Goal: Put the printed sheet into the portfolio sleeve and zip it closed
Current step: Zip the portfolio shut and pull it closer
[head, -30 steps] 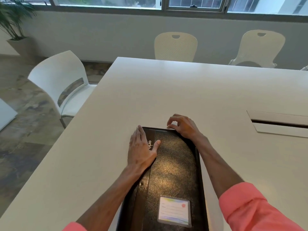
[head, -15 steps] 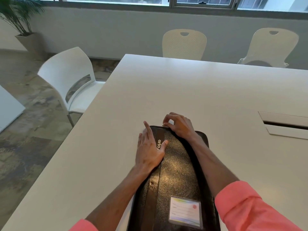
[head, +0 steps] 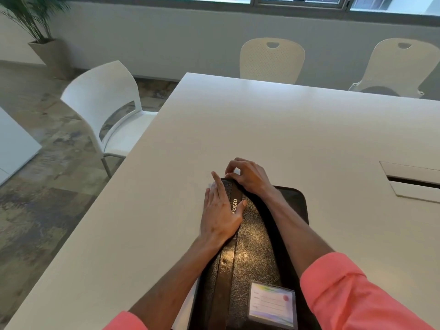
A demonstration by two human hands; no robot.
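Observation:
A black textured portfolio sleeve lies lengthwise on the white table in front of me, with a clear label pocket near its close end. My left hand rests flat on the sleeve's far left part, fingers apart. My right hand is curled at the far top edge, fingertips pinched together there; what they pinch is too small to make out. A thin white strip of the printed sheet shows along the sleeve's left side near my forearm.
A white chair stands at the table's left edge. Two cream chairs sit at the far side. A cable hatch is set into the table on the right. A potted plant stands far left.
My right hand has slid leftward along the sleeve's far edge, from the right corner toward the left corner. My left hand stayed pressed on the sleeve. The camera shifted.

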